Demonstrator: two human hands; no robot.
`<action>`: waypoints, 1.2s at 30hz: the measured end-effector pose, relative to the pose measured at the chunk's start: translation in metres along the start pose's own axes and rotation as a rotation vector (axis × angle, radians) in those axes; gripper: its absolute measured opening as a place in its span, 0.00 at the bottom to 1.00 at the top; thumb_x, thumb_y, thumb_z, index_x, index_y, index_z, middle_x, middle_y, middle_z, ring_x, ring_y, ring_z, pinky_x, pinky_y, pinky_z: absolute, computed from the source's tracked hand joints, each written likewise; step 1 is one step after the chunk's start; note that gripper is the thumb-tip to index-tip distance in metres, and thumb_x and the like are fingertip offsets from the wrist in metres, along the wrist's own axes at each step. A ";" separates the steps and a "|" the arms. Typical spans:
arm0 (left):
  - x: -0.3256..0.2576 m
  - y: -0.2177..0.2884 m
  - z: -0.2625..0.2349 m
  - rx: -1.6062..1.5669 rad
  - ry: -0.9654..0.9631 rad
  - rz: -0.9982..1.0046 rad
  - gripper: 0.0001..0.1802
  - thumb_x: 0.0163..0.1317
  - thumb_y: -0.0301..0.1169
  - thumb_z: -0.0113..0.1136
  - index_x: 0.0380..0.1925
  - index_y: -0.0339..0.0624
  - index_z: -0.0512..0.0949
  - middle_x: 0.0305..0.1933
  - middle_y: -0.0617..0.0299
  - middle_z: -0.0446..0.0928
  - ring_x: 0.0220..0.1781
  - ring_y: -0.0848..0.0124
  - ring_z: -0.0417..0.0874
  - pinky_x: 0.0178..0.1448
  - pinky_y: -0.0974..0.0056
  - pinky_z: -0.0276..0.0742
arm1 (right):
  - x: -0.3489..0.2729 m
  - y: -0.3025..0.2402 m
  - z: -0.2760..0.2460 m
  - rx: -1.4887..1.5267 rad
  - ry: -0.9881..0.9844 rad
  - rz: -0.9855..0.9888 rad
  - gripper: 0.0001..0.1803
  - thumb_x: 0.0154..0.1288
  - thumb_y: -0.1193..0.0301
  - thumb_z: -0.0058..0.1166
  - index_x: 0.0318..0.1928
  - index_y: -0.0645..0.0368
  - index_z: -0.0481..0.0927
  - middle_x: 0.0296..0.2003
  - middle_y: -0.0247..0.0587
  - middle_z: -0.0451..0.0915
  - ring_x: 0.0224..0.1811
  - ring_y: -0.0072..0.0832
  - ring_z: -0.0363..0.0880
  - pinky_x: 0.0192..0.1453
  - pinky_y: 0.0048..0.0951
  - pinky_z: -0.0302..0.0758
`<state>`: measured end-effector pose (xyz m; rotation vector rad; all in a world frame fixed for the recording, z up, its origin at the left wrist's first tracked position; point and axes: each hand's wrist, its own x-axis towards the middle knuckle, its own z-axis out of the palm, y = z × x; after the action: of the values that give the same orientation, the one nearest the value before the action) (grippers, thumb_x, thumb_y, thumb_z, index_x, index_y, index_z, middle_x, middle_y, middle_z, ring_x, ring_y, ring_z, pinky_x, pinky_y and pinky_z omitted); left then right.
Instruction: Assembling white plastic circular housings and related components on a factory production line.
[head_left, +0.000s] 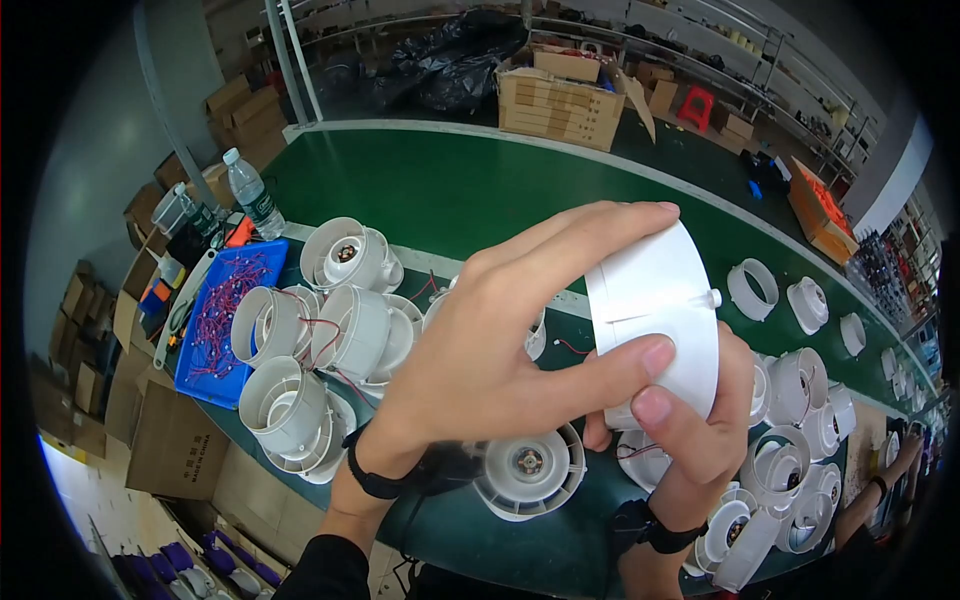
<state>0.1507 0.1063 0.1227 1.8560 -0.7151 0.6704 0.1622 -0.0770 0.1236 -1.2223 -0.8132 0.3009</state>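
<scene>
White plastic ring housing (655,310) is clasped by both curled hands (left (490,350) above, right (700,420) seemingly beneath).

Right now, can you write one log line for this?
left hand: gripping white round cover | right hand: holding it underneath | below: white fan part on green table

Head camera looks steeply down, close over the green bench (450,190)

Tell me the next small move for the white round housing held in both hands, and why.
Probably lower the white round housing toward the open fan unit lying on the green table right below. The left hand grips it from above and the right hand from below, so it is held in the air, and that unit's motor centre shows uncovered.
</scene>
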 end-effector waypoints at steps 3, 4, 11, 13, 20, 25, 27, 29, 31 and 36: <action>-0.002 -0.001 -0.002 -0.026 0.005 -0.004 0.36 0.53 0.36 0.64 0.63 0.33 0.70 0.54 0.47 0.78 0.49 0.64 0.82 0.52 0.65 0.76 | 0.002 0.000 0.001 -0.041 -0.012 0.024 0.12 0.61 0.74 0.57 0.42 0.70 0.78 0.26 0.39 0.83 0.26 0.24 0.83 0.31 0.23 0.76; -0.002 0.000 -0.001 -0.026 -0.001 -0.016 0.36 0.53 0.36 0.64 0.63 0.33 0.71 0.54 0.47 0.78 0.49 0.64 0.82 0.52 0.65 0.76 | 0.002 -0.001 0.000 -0.039 -0.011 0.023 0.12 0.61 0.74 0.57 0.42 0.70 0.78 0.26 0.39 0.83 0.26 0.24 0.83 0.31 0.23 0.76; -0.002 -0.002 -0.002 0.006 -0.011 0.005 0.37 0.53 0.34 0.67 0.64 0.35 0.71 0.56 0.46 0.77 0.53 0.61 0.81 0.56 0.62 0.76 | 0.002 0.001 -0.001 -0.028 0.009 0.031 0.11 0.61 0.73 0.58 0.40 0.69 0.79 0.25 0.40 0.83 0.26 0.25 0.83 0.30 0.23 0.77; -0.002 -0.006 0.001 0.062 -0.004 0.026 0.37 0.52 0.35 0.68 0.64 0.36 0.71 0.58 0.45 0.77 0.56 0.58 0.81 0.57 0.60 0.76 | 0.004 0.003 -0.003 -0.005 0.027 0.028 0.11 0.61 0.72 0.58 0.40 0.68 0.79 0.25 0.40 0.83 0.25 0.24 0.83 0.30 0.22 0.77; -0.003 -0.006 -0.001 0.133 0.013 0.064 0.34 0.56 0.40 0.69 0.60 0.36 0.72 0.57 0.40 0.75 0.56 0.44 0.79 0.58 0.55 0.76 | 0.009 0.007 -0.007 -0.093 -0.031 0.051 0.11 0.60 0.72 0.60 0.38 0.69 0.79 0.24 0.40 0.82 0.23 0.23 0.82 0.28 0.21 0.77; -0.002 -0.006 0.002 0.156 0.056 0.036 0.32 0.57 0.39 0.68 0.58 0.34 0.72 0.56 0.39 0.75 0.55 0.45 0.80 0.58 0.55 0.76 | 0.009 0.011 -0.008 -0.008 0.007 0.072 0.14 0.60 0.73 0.59 0.43 0.70 0.77 0.26 0.42 0.82 0.26 0.25 0.82 0.29 0.22 0.77; -0.003 -0.008 0.003 0.167 0.079 0.024 0.31 0.57 0.39 0.67 0.57 0.33 0.72 0.56 0.38 0.75 0.54 0.45 0.80 0.57 0.55 0.76 | 0.012 0.014 -0.008 0.072 0.016 0.064 0.18 0.59 0.72 0.59 0.47 0.70 0.75 0.28 0.43 0.82 0.27 0.25 0.82 0.31 0.22 0.77; -0.003 -0.012 0.003 0.185 0.148 0.073 0.26 0.56 0.31 0.64 0.55 0.33 0.76 0.58 0.42 0.76 0.55 0.55 0.81 0.59 0.59 0.75 | 0.012 0.014 -0.004 0.092 0.047 0.043 0.19 0.59 0.71 0.60 0.48 0.70 0.75 0.29 0.43 0.82 0.28 0.25 0.81 0.32 0.23 0.77; 0.000 -0.007 0.001 0.207 0.160 0.112 0.24 0.54 0.30 0.63 0.52 0.34 0.77 0.57 0.42 0.76 0.55 0.55 0.81 0.59 0.59 0.75 | 0.014 0.015 0.002 0.112 0.077 0.019 0.20 0.58 0.70 0.60 0.49 0.70 0.75 0.30 0.43 0.81 0.29 0.24 0.81 0.34 0.23 0.77; 0.002 0.004 -0.003 0.261 0.217 0.269 0.18 0.45 0.28 0.66 0.39 0.36 0.83 0.52 0.44 0.77 0.54 0.54 0.79 0.57 0.53 0.75 | 0.018 0.033 -0.001 -0.038 0.272 -0.249 0.24 0.58 0.70 0.60 0.52 0.71 0.72 0.35 0.44 0.81 0.33 0.25 0.81 0.36 0.24 0.76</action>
<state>0.1487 0.1070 0.1273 1.8982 -0.7688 1.1684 0.1822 -0.0550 0.1009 -1.1524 -0.7259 -0.0827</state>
